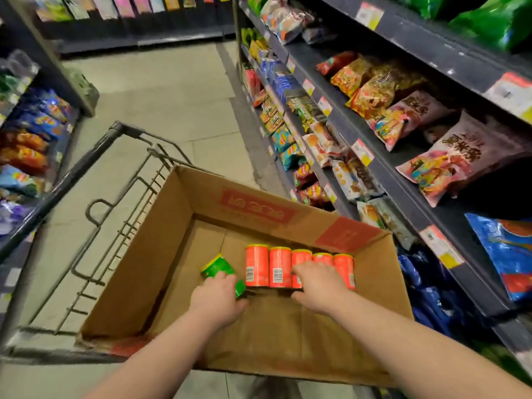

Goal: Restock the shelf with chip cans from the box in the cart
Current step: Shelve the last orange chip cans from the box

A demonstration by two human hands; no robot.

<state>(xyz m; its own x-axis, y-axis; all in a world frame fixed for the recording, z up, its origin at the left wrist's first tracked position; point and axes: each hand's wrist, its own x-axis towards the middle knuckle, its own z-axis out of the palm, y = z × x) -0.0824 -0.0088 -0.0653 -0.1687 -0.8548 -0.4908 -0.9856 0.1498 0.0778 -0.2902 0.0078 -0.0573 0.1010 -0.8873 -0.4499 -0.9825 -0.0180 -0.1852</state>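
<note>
lower centre, box (172, 240) in cart (115, 197) | green can (220, 269) is gripped by left hand (218, 295); red cans (267, 266) are covered by right hand (316, 283), grip cannot be told | risk: neighbouring cans may be toppled if one is pulled askew

Beige tiled floor (172, 96); dark left shelving (50, 63); dark far shelving (129, 34) across aisle end.

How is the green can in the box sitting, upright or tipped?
Tipped. The green can lies slanted in the box, yellow lid pointing far-left, with the left hand gripping its near end.
</note>
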